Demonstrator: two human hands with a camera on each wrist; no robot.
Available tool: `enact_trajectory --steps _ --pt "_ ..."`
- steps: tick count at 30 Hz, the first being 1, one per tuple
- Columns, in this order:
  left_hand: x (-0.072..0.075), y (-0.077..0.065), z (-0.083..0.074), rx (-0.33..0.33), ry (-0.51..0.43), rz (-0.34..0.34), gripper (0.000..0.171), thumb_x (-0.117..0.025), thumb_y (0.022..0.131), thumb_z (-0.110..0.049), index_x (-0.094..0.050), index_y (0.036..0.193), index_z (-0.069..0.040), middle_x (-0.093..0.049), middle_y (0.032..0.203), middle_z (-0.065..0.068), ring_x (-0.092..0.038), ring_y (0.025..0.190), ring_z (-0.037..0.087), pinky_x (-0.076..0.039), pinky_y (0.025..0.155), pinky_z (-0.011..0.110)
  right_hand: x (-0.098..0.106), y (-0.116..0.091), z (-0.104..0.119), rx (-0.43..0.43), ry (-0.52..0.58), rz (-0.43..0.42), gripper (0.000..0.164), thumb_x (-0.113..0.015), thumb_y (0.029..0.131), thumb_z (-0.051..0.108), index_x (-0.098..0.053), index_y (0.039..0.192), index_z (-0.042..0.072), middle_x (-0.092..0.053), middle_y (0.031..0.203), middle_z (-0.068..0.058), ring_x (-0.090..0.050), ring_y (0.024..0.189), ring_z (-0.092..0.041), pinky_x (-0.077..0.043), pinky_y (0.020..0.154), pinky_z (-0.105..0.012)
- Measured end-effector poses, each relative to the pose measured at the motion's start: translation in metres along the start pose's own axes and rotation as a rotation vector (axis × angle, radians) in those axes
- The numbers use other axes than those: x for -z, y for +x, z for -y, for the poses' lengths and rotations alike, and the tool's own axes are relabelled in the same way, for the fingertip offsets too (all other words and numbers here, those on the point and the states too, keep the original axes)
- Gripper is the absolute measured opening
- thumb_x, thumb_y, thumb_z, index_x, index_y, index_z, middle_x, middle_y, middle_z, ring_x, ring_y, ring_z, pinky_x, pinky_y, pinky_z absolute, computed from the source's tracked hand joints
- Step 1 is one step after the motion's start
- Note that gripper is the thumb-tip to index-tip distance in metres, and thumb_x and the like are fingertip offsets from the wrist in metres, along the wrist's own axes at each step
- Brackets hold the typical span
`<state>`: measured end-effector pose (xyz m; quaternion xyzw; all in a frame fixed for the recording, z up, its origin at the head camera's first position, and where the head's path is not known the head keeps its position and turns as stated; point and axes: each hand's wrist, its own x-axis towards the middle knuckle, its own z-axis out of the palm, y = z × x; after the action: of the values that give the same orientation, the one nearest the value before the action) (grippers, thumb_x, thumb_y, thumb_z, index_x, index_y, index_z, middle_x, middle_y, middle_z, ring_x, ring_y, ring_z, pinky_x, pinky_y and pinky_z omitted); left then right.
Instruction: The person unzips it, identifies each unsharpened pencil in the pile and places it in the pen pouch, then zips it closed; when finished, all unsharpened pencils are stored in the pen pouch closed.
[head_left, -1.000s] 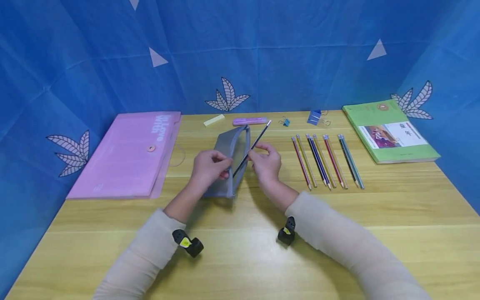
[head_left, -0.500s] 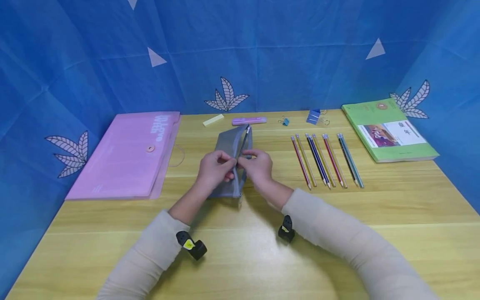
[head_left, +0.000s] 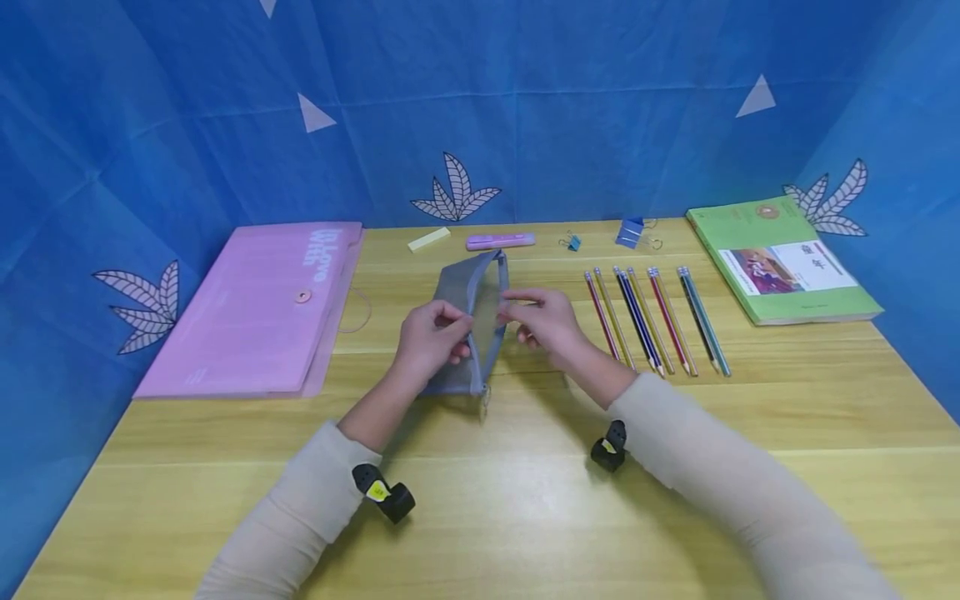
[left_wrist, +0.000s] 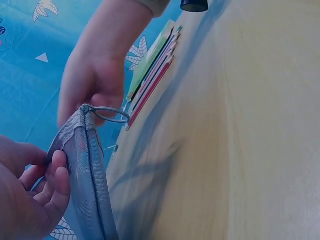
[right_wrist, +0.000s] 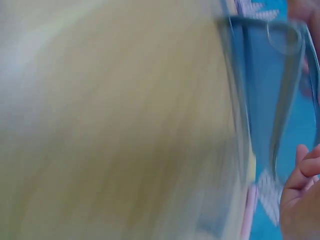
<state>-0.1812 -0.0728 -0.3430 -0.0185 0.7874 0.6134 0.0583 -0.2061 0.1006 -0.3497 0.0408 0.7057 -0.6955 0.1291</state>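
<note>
A grey mesh zip pencil pouch [head_left: 454, 287] stands on the table with its mouth gaping. My left hand [head_left: 431, 337] pinches the left edge of that mouth between thumb and fingers, as the left wrist view also shows. My right hand [head_left: 549, 323] is at the pouch's right rim, its index finger stretched out and no pencil in it. Motion blurs the right wrist view, where the fingers lie loosely beside the rim. A metal ring [left_wrist: 112, 115] hangs from the pouch's near end. What lies inside the pouch is hidden.
Several pencils [head_left: 648, 321] lie in a row right of my right hand. A green book [head_left: 810, 304] is at far right, a pink folder [head_left: 255, 308] at left. Along the back lie a cream strip [head_left: 429, 239], a purple pen-like item [head_left: 500, 241] and binder clips [head_left: 630, 232].
My right hand lowered a dark pencil into the pouch, let it go, and drew back to the right. The pencil no longer shows. My left hand kept its hold on the rim.
</note>
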Motion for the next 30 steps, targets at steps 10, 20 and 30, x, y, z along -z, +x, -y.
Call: enact_trajectory --steps 10,20,30 --pt "0.006 -0.001 0.0 0.035 -0.024 -0.028 0.012 -0.061 0.079 -0.01 -0.055 0.085 -0.003 -0.057 0.075 0.012 -0.056 0.05 0.017 -0.052 0.047 0.028 0.123 -0.009 0.005 0.101 -0.167 -0.276 0.042 -0.06 0.081 0.019 -0.049 0.117 0.001 -0.064 0.066 0.003 -0.046 0.039 -0.007 -0.037 0.032 -0.018" --pt "0.01 -0.002 0.001 0.043 -0.025 -0.043 0.012 -0.061 0.079 -0.01 -0.055 0.085 -0.002 -0.057 0.076 0.012 -0.056 0.05 0.016 -0.052 0.047 0.027 0.231 -0.025 -0.008 -0.039 -0.463 -0.426 0.06 -0.059 0.079 0.034 -0.041 0.123 -0.003 -0.059 0.058 0.012 -0.051 0.045 -0.006 -0.046 0.039 -0.023" --pt "0.01 -0.002 0.001 0.049 -0.027 -0.04 0.013 -0.061 0.079 -0.011 -0.055 0.085 -0.002 -0.058 0.077 0.012 -0.056 0.05 0.016 -0.052 0.048 0.027 0.244 -0.023 -0.025 -0.083 -0.775 -0.287 0.05 -0.062 0.078 0.029 -0.049 0.112 -0.005 -0.062 0.066 -0.005 -0.054 0.051 -0.016 -0.047 0.043 -0.028"
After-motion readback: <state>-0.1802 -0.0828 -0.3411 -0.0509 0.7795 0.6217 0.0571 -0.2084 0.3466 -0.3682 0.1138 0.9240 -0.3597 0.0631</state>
